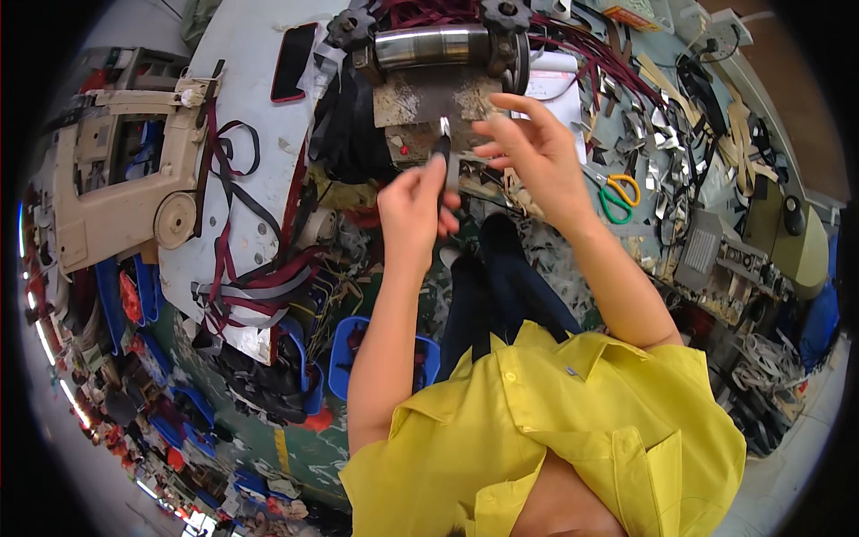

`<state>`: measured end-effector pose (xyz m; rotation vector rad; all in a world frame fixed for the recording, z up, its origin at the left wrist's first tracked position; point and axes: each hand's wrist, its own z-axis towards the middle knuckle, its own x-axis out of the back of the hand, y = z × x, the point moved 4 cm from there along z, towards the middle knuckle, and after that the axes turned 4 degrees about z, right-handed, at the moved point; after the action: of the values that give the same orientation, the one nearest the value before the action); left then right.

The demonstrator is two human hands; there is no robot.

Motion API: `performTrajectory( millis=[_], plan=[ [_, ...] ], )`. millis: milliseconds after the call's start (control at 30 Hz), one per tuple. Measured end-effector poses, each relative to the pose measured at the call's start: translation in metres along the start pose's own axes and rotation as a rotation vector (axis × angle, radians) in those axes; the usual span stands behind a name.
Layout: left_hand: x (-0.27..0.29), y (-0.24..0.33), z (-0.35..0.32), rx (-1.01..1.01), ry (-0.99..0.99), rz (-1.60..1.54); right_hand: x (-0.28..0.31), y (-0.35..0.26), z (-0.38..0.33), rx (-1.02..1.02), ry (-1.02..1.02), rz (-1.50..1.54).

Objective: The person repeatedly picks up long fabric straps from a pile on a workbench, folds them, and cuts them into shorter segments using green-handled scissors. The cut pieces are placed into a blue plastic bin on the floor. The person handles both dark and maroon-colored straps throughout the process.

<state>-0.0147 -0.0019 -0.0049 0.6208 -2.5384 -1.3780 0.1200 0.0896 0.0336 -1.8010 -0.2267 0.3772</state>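
My left hand (413,208) is closed around a dark narrow strip (444,149) with a shiny silvery tip, which points up toward the machine; I cannot tell its exact kind. To its right, my right hand (543,159) is raised with its fingers apart and slightly bent, nothing visible in them. Just beyond both hands stands a machine with a polished metal roller (431,46) between two dark knobs. Below the roller is a worn metal plate (400,100), and the strip's tip overlaps its near edge from this view.
Green-and-orange-handled scissors (617,199) lie on the right of the bench among scraps. A phone (293,62) and maroon and grey straps (234,300) rest on the left table. Blue bins (339,360) stand on the floor. A beige sewing machine (80,210) is far left.
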Motion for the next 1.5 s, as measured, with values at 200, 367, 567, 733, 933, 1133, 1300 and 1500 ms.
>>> performTrajectory(
  millis=[200,367,567,733,933,1133,1300,1500],
  plan=[
    [-0.008,0.004,0.070,0.005,0.158,-0.048,0.038,0.022,0.000,-0.145,-0.034,-0.113],
    [0.000,-0.045,-0.014,0.043,-0.010,-0.049,0.074,0.020,0.028,-0.041,0.002,-0.224],
    [0.044,-0.101,-0.142,0.273,0.025,0.086,0.099,-0.030,0.113,0.062,0.077,-0.212],
    [0.065,-0.115,-0.187,0.424,0.061,-0.026,0.087,-0.036,0.173,0.039,-0.031,-0.293],
    [0.057,-0.105,-0.200,0.503,0.090,-0.034,0.046,-0.025,0.217,0.014,-0.367,-0.520],
    [0.049,-0.099,-0.181,0.496,0.097,-0.045,0.016,-0.010,0.227,-0.141,-0.606,-0.615],
    [0.040,-0.089,-0.132,0.397,0.063,-0.078,0.006,-0.003,0.231,-0.194,-0.816,-0.681],
    [0.027,-0.052,-0.059,0.289,0.040,-0.088,0.002,0.004,0.238,-0.248,-0.962,-0.743]
  ],
)
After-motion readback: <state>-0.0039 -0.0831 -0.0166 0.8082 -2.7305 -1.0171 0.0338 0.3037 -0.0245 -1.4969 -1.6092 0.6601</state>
